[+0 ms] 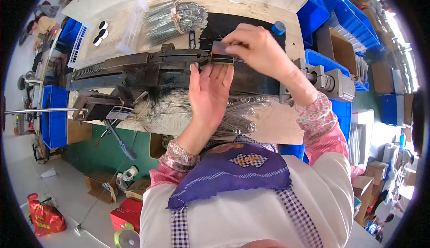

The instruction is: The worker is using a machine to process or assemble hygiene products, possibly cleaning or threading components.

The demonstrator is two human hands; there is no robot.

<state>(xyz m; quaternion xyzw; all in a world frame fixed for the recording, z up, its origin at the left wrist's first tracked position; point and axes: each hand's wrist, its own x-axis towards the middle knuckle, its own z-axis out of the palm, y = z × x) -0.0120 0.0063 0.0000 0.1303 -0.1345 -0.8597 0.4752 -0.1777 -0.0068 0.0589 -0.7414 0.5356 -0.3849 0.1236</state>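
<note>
A long dark metal machine lies across the wooden workbench. My left hand is flat and palm-up against its middle, fingertips touching a small brass-coloured fixture. My right hand is above that fixture, fingers pinched on a small dark flat piece held just over it. A heap of thin silver wire pieces lies on the bench under my left wrist.
A tied bundle of wire pieces and a clear plastic tray lie at the back of the bench. Blue bins stand right, another blue bin left. Cardboard boxes and a red bag sit on the floor.
</note>
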